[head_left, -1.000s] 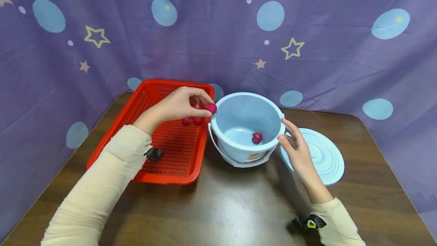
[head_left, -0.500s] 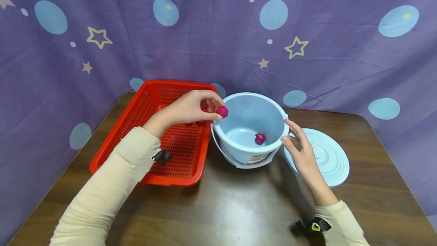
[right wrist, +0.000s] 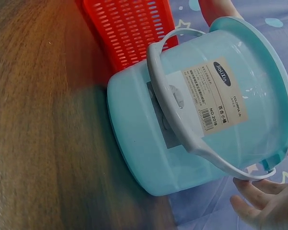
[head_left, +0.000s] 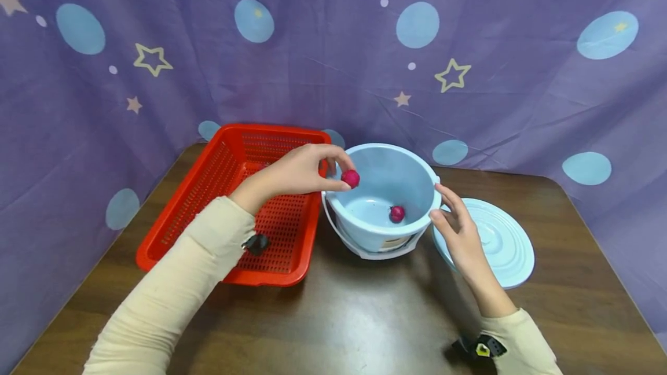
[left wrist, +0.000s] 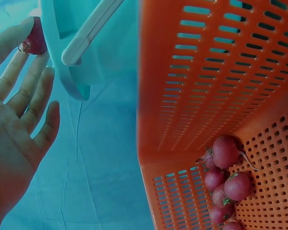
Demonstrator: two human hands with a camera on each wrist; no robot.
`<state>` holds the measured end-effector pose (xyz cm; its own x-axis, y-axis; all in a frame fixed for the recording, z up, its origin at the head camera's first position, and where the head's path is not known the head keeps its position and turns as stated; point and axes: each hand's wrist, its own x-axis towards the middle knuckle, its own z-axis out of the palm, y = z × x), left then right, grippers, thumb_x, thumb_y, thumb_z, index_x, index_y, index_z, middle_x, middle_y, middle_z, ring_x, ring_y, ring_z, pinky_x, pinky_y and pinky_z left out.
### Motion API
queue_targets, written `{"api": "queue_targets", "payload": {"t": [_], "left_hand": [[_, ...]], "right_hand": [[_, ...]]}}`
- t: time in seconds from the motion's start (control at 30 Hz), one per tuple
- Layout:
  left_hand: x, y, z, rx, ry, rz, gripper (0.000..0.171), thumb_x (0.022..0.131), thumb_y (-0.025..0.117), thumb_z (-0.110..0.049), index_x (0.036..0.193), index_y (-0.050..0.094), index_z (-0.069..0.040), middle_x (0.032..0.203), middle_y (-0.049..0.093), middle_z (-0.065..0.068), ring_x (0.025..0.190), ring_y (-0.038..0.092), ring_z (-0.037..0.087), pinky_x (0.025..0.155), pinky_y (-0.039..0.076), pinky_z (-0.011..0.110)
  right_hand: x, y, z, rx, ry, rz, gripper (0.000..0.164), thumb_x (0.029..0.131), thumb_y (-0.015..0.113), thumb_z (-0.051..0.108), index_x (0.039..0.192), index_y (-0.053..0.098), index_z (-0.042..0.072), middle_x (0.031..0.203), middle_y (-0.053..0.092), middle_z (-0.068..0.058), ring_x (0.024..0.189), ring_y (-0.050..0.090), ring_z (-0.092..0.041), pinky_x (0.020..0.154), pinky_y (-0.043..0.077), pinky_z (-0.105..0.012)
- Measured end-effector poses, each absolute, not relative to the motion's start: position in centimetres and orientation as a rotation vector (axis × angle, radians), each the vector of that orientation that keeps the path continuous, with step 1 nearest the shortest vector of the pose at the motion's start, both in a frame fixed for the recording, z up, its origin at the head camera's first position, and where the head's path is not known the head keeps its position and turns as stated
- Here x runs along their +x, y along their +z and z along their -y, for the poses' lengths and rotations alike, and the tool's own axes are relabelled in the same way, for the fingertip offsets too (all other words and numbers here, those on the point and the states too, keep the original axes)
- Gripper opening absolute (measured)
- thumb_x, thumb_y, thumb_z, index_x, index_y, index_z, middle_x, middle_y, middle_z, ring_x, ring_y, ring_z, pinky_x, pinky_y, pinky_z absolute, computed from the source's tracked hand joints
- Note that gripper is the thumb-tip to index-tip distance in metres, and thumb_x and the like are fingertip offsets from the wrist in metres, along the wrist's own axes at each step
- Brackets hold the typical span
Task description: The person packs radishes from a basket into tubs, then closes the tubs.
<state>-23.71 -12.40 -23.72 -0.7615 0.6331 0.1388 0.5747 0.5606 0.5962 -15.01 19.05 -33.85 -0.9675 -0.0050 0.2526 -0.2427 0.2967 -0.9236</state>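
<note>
My left hand (head_left: 299,173) pinches a red radish (head_left: 351,179) between thumb and fingers, over the left side of the light blue bucket (head_left: 359,237). The left wrist view shows this hand with its other fingers spread. Another radish (head_left: 396,213) lies on the bucket's floor. On the bucket's right side, my right hand (head_left: 464,242) holds the rim with thumb and fingertips. To the left stands a red perforated basket (head_left: 308,242); several radishes (left wrist: 238,186) lie in it, mostly hidden behind the left arm in the head view.
A round light blue lid (head_left: 500,242) lies on the wooden table (head_left: 333,317) right of the bucket. The bucket's handle (right wrist: 170,91) hangs down at its front, across a label. A purple patterned curtain (head_left: 323,74) closes off the back.
My left hand has carried the radish rightward from beside the basket's edge to over the bucket's opening. My right hand has stayed at the bucket's rim.
</note>
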Motion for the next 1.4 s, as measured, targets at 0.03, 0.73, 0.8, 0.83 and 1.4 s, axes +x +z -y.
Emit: {"api": "queue_targets", "payload": {"t": [0.03, 0.73, 0.8, 0.83, 1.4], "left_hand": [[-23.7, -23.8, 12.3, 1.045, 0.971, -2.694, 0.030, 0.082, 0.082, -0.034, 0.109, 0.070, -0.028, 0.097, 0.065, -0.012, 0.090, 0.058, 0.012, 0.071, 0.048, 0.034], [-24.1, -23.3, 12.4, 1.165, 0.868, -2.717, 0.031, 0.087, 0.078, -0.029, 0.116, 0.070, -0.023, 0.105, 0.067, -0.009, 0.100, 0.060, 0.015, 0.083, 0.049, 0.037], [-24.0, -23.2, 12.6, 1.163, 0.881, -2.723, 0.031, 0.087, 0.078, -0.030, 0.116, 0.070, -0.025, 0.105, 0.068, -0.009, 0.100, 0.061, 0.015, 0.084, 0.049, 0.037], [-24.0, -23.1, 12.6, 1.156, 0.891, -2.728, 0.030, 0.087, 0.078, -0.030, 0.116, 0.070, -0.026, 0.105, 0.068, -0.009, 0.099, 0.061, 0.014, 0.084, 0.049, 0.038], [-25.0, -23.8, 15.0, 0.940, 1.019, -2.776, 0.018, 0.090, 0.075, -0.027, 0.107, 0.071, -0.023, 0.096, 0.066, -0.008, 0.088, 0.059, 0.010, 0.082, 0.048, 0.033]], "right_hand": [[-15.0, -33.9, -19.1, 0.227, 1.737, 2.359, 0.050, 0.103, 0.054, 0.016, 0.151, 0.040, 0.015, 0.150, 0.043, -0.015, 0.110, 0.055, -0.005, 0.090, 0.043, -0.012], [-14.9, -34.0, -18.6, 0.238, 1.740, 2.337, 0.049, 0.103, 0.053, 0.014, 0.151, 0.040, 0.014, 0.149, 0.043, -0.016, 0.125, 0.051, -0.032, 0.091, 0.041, -0.012], [-14.9, -34.0, -18.6, 0.246, 1.746, 2.333, 0.050, 0.103, 0.052, 0.013, 0.151, 0.040, 0.014, 0.150, 0.043, -0.016, 0.126, 0.050, -0.035, 0.091, 0.041, -0.012], [-14.9, -34.0, -18.7, 0.250, 1.747, 2.331, 0.050, 0.103, 0.052, 0.013, 0.151, 0.040, 0.014, 0.150, 0.043, -0.017, 0.126, 0.050, -0.036, 0.091, 0.041, -0.012], [-15.2, -34.0, -19.1, 0.241, 1.748, 2.350, 0.050, 0.103, 0.053, 0.016, 0.151, 0.040, 0.018, 0.151, 0.042, -0.014, 0.128, 0.049, -0.034, 0.091, 0.041, -0.014]]}}
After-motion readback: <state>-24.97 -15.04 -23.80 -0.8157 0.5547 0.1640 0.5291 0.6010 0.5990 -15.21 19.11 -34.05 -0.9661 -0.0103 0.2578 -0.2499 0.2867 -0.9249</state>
